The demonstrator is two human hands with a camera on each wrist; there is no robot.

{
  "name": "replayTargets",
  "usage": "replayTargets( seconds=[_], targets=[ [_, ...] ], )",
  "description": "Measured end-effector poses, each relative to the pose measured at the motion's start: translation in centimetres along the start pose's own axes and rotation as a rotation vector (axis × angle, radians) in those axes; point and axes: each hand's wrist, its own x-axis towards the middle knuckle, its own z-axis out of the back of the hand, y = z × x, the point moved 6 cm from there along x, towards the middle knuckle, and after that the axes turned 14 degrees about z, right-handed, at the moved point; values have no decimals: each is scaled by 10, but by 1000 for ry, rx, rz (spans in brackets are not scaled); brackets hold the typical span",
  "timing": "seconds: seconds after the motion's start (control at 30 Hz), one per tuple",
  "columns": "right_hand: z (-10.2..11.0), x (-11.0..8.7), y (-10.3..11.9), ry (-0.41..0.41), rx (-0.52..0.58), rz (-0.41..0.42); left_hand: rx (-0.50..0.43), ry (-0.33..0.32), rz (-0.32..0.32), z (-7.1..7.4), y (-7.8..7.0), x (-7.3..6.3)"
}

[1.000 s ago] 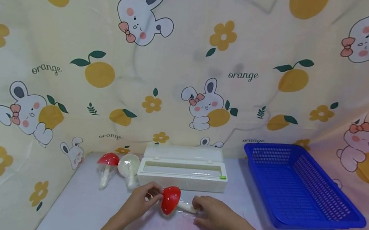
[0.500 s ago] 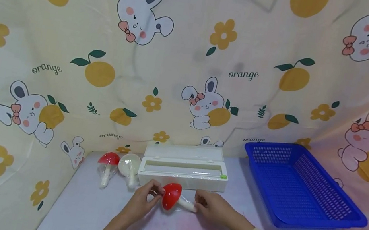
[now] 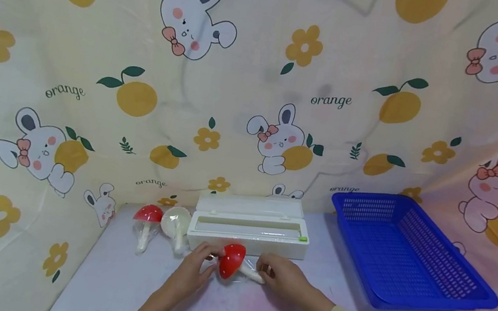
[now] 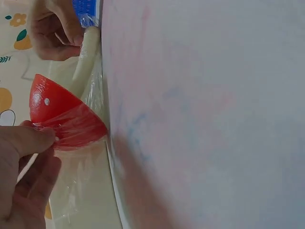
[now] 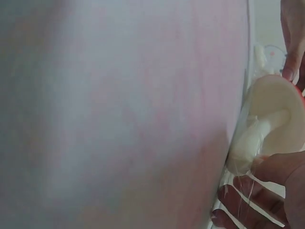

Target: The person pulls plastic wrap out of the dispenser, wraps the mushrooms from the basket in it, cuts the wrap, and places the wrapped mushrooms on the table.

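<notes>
A toy mushroom [image 3: 232, 261] with a red, white-dotted cap and a pale stem [image 4: 86, 59] lies on its side between the hands, loosely wrapped in cling film [image 4: 71, 181]. My left hand [image 3: 192, 270] pinches the film against the top of the cap with thumb and fingers. At the stem's end, my right hand [image 3: 286, 281] pinches the film, its thumb right by the tip. The hollow pale underside of the cap [image 5: 271, 98] faces the right wrist camera. Just behind the mushroom stands a white cling film dispenser [image 3: 246, 245], lid raised, with a green slider.
Two more wrapped toy mushrooms, one with its red cap [image 3: 149, 213] up and one showing its pale underside [image 3: 176, 222], lie left of the dispenser. A blue plastic basket [image 3: 431, 304] stands at the right. A printed curtain [image 3: 241, 83] hangs behind the white table [image 3: 111, 286].
Both hands have moved a little away from the body, carrying the toy mushroom toward the dispenser. My right hand has also shifted slightly left along the stem's end.
</notes>
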Motion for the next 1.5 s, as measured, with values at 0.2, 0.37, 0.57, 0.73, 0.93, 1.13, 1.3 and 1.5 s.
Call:
replayTargets(
  seconds=[0.2,0.37,0.57,0.73,0.93,1.13,1.3,1.5],
  targets=[
    [-2,0,7,44,-42,-8,12,18,-5,-1,-4,0],
    [-7,0,7,95,-44,-57,-1,21,-34,-1,-4,-1],
    [-11,1,-4,106,61,-139,17,39,-69,-2,-6,-1],
    [-10,1,-6,77,66,-133,29,33,-95,-4,-6,-1],
    [2,-4,-1,-6,66,-139,96,-57,-139,0,-8,-4],
    [25,-6,17,-154,-10,34,165,-153,-185,6,-15,-1],
    [40,-7,27,-196,-31,112,160,-125,-199,13,-23,4],
    [59,0,37,-158,52,131,159,-83,-198,23,-30,12]
  ],
)
